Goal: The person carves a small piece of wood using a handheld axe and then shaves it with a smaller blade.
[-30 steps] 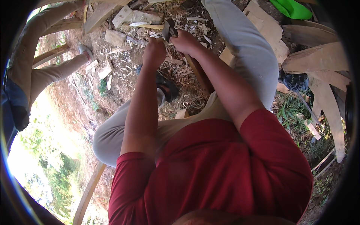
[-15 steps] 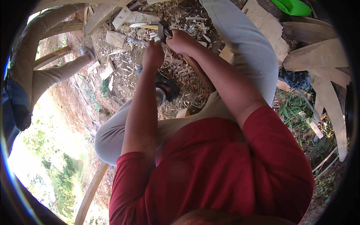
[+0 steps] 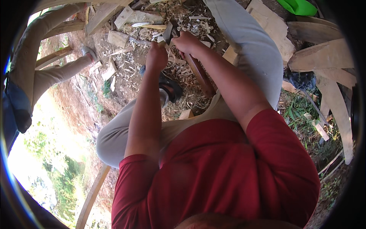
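My right hand [image 3: 186, 41] is wrapped round the wooden handle [image 3: 200, 76] of an axe, close below its dark metal head [image 3: 169, 32]. The rest of the handle slants back under my right forearm, toward my lap. My left hand [image 3: 156, 54] is closed on a small pale piece of wood [image 3: 162, 39], mostly hidden by the fingers. The axe head stands right beside this piece; whether they touch I cannot tell. Both hands are held out between my knees, above the chip-strewn ground.
Wood chips [image 3: 192, 28] and offcuts [image 3: 118, 39] litter the dirt around my sandalled foot [image 3: 173, 89]. Curved boards [image 3: 322, 55] are piled at the right, below a green plastic thing [image 3: 299, 7]. Another person's leg [image 3: 61, 74] reaches in from the left.
The axe head has turned and shifted slightly to the right, showing more of its flat face. Its handle has swung a little. My left hand has barely moved.
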The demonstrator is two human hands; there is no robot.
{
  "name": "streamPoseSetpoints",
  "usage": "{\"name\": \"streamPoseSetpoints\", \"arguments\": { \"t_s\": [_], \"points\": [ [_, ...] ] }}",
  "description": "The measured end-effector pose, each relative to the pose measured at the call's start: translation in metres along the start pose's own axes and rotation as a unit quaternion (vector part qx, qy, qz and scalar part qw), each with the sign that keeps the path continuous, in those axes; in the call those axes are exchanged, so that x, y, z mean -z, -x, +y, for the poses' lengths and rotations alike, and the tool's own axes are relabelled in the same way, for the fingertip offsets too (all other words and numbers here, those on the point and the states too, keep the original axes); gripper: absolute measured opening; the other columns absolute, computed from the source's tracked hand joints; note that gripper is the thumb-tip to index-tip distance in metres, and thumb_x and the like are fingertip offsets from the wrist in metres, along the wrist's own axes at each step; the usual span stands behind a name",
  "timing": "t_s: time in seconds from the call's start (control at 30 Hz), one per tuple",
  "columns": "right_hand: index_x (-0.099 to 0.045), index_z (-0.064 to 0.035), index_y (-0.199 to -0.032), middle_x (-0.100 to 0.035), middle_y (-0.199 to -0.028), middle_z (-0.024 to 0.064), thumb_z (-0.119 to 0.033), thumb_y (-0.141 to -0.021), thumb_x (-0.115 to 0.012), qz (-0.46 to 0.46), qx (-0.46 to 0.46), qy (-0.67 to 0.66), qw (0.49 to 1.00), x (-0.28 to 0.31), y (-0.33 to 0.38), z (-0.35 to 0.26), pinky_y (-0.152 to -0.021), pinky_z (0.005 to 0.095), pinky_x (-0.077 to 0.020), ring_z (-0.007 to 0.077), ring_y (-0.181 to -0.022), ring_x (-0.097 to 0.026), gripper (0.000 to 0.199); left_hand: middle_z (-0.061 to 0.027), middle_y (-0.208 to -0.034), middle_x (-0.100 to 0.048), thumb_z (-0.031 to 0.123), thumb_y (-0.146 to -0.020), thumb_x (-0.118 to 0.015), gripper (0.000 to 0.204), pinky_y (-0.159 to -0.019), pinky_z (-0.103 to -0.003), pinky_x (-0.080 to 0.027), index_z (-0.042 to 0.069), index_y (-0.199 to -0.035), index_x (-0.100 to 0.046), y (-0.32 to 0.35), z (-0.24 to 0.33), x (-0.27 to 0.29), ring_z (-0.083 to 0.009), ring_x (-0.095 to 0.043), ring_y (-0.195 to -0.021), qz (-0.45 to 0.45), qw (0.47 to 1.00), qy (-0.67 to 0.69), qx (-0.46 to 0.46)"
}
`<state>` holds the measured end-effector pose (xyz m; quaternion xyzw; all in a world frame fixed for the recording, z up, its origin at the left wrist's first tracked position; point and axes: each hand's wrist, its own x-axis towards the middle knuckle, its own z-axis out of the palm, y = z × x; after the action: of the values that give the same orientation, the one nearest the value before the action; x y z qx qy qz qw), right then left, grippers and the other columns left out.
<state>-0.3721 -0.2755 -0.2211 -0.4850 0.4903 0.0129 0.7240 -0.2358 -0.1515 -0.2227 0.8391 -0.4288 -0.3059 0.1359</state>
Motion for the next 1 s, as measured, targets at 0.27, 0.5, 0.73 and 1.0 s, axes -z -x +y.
{"name": "streamPoseSetpoints", "arguments": {
  "t_s": [0.27,0.5,0.73,1.0],
  "points": [
    [-0.060,0.0085,-0.122,-0.072,-0.080,0.0237,-0.019,-0.097,-0.058,0.010,0.026,0.180,0.983,-0.004,0.027,-0.019,-0.058,0.0449,-0.0590,0.0349,-0.062,-0.073,0.037,-0.0277,-0.120,-0.058,0.022,-0.105,-0.048,0.029,-0.090,-0.061,-0.056,0.008,-0.120,-0.068,-0.001,0.004,-0.005,-0.0502,-0.069,-0.102,-0.029,0.990,-0.131,-0.041],
    [-0.063,0.0025,-0.125,-0.074,-0.114,0.0269,-0.028,-0.101,-0.062,0.041,0.122,0.341,0.931,-0.017,0.023,-0.005,-0.095,0.0504,-0.0560,0.0408,-0.110,-0.072,0.039,-0.0278,-0.120,-0.061,0.025,-0.106,-0.048,0.030,-0.092,-0.061,-0.054,0.007,-0.120,-0.067,-0.006,-0.001,-0.006,-0.0515,-0.068,-0.104,-0.024,0.987,-0.141,-0.068],
    [-0.065,0.0013,-0.126,-0.075,-0.113,0.0255,-0.026,-0.099,-0.060,0.081,0.035,0.254,0.963,0.013,-0.008,0.011,-0.095,0.0481,-0.0580,0.0373,-0.110,-0.074,0.039,-0.0294,-0.106,-0.069,0.024,-0.106,-0.048,0.035,-0.088,-0.056,-0.054,-0.001,-0.131,-0.054,-0.015,-0.017,0.003,-0.0480,-0.067,-0.101,-0.038,0.981,0.119,0.147],
    [-0.062,0.0004,-0.111,-0.064,-0.070,0.0058,-0.041,-0.101,-0.073,0.219,0.101,0.046,0.969,0.040,-0.008,-0.014,-0.045,0.0347,-0.0516,0.0161,-0.048,-0.063,0.044,-0.0085,-0.099,-0.071,0.022,-0.110,-0.052,0.025,-0.062,-0.031,-0.055,0.007,-0.130,-0.053,0.009,0.017,0.065,-0.0139,-0.064,-0.075,-0.073,0.885,0.433,0.154]
  ]
}}
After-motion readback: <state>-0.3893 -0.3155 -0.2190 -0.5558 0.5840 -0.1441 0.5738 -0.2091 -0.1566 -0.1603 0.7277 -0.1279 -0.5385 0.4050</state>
